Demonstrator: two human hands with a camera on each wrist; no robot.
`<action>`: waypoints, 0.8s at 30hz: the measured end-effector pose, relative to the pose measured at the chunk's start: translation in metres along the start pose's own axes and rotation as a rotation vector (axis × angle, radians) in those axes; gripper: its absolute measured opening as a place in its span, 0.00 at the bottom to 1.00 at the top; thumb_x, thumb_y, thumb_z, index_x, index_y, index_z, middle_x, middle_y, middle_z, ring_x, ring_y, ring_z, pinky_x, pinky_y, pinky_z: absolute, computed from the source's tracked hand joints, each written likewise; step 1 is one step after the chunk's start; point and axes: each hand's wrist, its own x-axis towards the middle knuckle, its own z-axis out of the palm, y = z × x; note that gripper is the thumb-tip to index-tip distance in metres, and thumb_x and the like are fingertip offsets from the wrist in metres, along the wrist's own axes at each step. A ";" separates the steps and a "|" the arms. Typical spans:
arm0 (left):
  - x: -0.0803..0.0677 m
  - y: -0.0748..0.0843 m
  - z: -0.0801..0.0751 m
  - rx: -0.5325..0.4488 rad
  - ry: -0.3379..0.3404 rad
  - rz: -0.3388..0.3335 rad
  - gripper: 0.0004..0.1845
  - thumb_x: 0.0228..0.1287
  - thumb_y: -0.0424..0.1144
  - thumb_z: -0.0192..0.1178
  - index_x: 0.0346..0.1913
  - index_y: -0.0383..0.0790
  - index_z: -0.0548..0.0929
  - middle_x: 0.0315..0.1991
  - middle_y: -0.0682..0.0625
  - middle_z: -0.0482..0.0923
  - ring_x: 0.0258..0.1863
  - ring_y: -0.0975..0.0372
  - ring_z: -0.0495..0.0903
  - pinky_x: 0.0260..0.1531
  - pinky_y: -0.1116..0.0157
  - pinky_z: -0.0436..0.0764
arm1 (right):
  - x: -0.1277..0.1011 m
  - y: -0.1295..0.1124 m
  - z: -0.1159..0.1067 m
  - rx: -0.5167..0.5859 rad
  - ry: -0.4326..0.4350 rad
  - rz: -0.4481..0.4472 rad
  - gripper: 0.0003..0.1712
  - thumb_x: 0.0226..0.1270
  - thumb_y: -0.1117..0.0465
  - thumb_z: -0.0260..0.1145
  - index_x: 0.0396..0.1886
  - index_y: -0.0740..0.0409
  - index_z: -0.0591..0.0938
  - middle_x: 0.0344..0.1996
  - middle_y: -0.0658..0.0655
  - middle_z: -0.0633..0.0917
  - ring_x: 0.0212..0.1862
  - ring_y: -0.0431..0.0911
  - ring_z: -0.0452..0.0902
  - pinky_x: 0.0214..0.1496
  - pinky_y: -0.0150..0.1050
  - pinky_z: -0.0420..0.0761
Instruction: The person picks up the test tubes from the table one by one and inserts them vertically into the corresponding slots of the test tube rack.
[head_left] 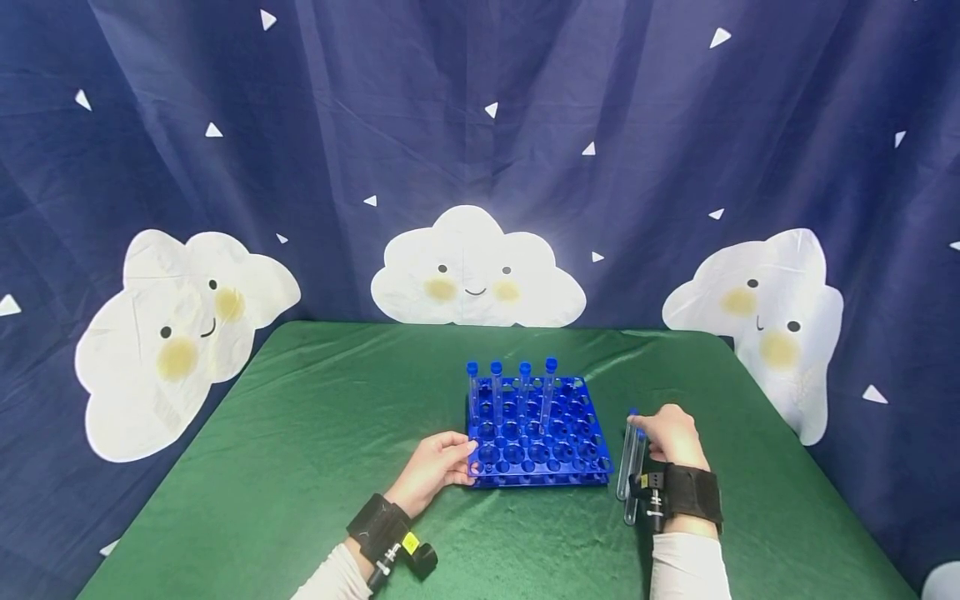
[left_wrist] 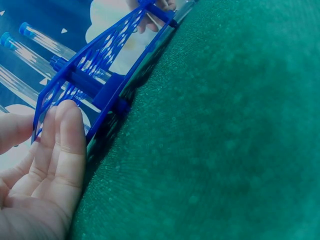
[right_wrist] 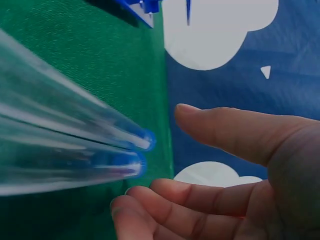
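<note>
Left hand (head_left: 435, 468) fingers (left_wrist: 65, 135) straight, touching blue plastic tube rack (head_left: 536, 433) front-left edge; right hand (head_left: 672, 436) fingers relaxed, ungripped by clear capped tubes (head_left: 630, 467) – right wrist view shows gap; green worktop (head_left: 300, 433) open leftward.

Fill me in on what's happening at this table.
A person's left hand rests its fingers against the near left corner of a blue tube rack, which holds four capped tubes in its back row. The right hand reaches for two clear tubes lying on the green cloth beside the rack.
</note>
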 end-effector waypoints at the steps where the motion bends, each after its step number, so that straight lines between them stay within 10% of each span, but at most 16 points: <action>1: 0.000 0.000 0.000 0.000 0.000 0.000 0.08 0.67 0.36 0.60 0.43 0.34 0.76 0.25 0.53 0.80 0.23 0.65 0.80 0.30 0.66 0.87 | 0.001 0.001 0.001 0.001 -0.005 0.004 0.20 0.65 0.55 0.63 0.32 0.72 0.74 0.21 0.61 0.77 0.24 0.49 0.81 0.29 0.42 0.87; 24: 0.001 -0.001 -0.002 0.015 0.010 -0.003 0.12 0.67 0.37 0.61 0.46 0.32 0.75 0.25 0.54 0.80 0.23 0.65 0.79 0.31 0.66 0.87 | 0.008 0.009 0.011 0.033 -0.009 -0.002 0.21 0.58 0.63 0.67 0.40 0.79 0.74 0.21 0.63 0.79 0.21 0.47 0.81 0.25 0.39 0.86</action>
